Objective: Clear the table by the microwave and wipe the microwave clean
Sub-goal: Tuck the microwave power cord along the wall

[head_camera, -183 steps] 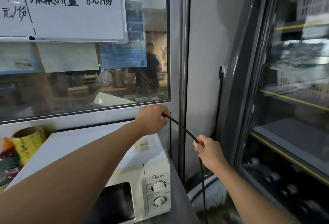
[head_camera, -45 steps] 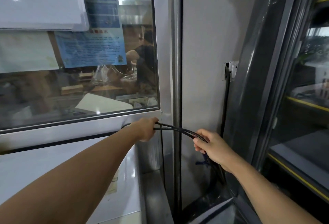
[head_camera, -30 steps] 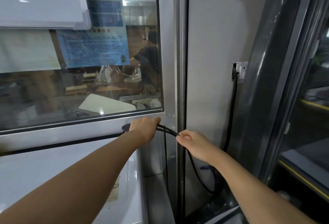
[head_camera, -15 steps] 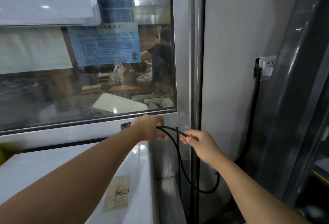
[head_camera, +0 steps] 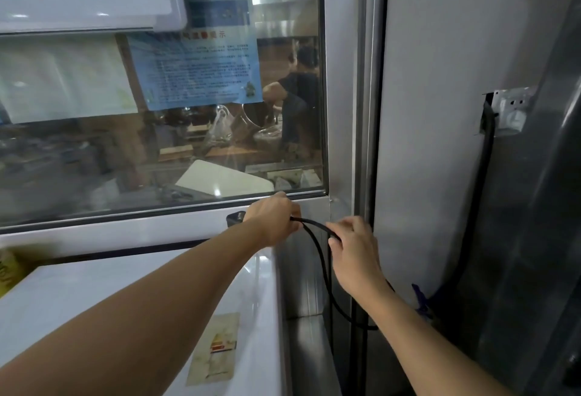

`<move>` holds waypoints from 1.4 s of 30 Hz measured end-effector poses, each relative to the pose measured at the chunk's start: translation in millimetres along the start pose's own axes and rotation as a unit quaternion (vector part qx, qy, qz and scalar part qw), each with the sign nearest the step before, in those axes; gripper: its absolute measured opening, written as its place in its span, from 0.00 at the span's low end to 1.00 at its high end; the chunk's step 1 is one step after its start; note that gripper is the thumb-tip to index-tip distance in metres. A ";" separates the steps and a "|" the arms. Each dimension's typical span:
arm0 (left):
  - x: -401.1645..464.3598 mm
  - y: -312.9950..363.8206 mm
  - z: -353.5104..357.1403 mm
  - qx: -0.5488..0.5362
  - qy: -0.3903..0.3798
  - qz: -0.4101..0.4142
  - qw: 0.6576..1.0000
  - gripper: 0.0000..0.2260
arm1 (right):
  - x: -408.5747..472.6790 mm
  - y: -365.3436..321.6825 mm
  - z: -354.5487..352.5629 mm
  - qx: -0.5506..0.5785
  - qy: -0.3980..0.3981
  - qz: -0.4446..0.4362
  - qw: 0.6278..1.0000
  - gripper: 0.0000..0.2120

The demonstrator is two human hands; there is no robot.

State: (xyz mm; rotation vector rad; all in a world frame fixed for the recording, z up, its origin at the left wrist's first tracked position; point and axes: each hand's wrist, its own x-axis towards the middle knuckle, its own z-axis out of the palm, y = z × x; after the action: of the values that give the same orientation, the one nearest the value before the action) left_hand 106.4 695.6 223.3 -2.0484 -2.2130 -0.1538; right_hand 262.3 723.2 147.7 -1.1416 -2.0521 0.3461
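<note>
The white microwave (head_camera: 125,295) fills the lower left; only its top shows, with a worn sticker near the right edge. My left hand (head_camera: 273,222) reaches over it and grips the black power cord (head_camera: 320,257) near the plug end, which pokes out behind the hand at the window sill. My right hand (head_camera: 355,254) pinches the same cord a short way along. Below my hands the cord hangs in a loop beside the microwave.
A steel shelf (head_camera: 311,351) runs along the microwave's right side. A wall socket (head_camera: 509,112) with another black cable plugged in sits at the right. A glass window with a blue notice (head_camera: 195,71) stands behind. A yellow container (head_camera: 9,273) sits at far left.
My right hand slid along the cord toward my left hand, and the hanging loop of cord grew. The view shifted left and down, showing more of the microwave top.
</note>
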 end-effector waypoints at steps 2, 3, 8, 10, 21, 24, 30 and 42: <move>2.8 -2.3 -2.8 -0.002 -0.010 0.006 1.000 0.12 | 3.7 2.3 7.1 -0.084 0.017 0.013 0.996 0.15; 3.9 -3.9 -3.8 -0.001 -0.015 0.011 1.000 0.12 | 4.7 3.5 9.2 -0.090 0.003 0.052 0.995 0.14; 7.2 -10.6 -3.0 0.014 -0.035 0.031 0.999 0.11 | -2.1 6.9 17.4 -0.143 -0.065 0.090 0.984 0.14; 8.4 -11.6 -0.1 0.014 -0.028 0.035 0.999 0.11 | -3.2 8.4 20.3 -0.142 -0.076 0.087 0.983 0.14; 14.5 -41.1 13.3 -0.080 0.036 0.012 0.996 0.07 | 11.6 33.9 60.7 -0.026 -0.050 0.118 0.991 0.04; 13.8 -46.8 14.1 -0.076 0.055 0.009 0.996 0.06 | 12.6 34.3 71.8 0.000 -0.038 0.119 0.992 0.05; 12.9 -53.8 23.4 -0.085 0.085 -0.001 0.993 0.06 | 17.3 30.4 100.2 0.095 -0.059 0.168 0.979 0.10; 11.3 -64.2 52.0 -0.115 0.104 -0.043 0.987 0.05 | 0.7 40.6 133.4 0.059 -0.184 0.144 0.971 0.14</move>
State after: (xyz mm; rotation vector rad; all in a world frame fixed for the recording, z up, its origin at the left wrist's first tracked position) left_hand 40.5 709.9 174.2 -1.9357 -2.2419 -0.6295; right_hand 190.8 762.4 34.6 -1.3846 -2.1377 0.8690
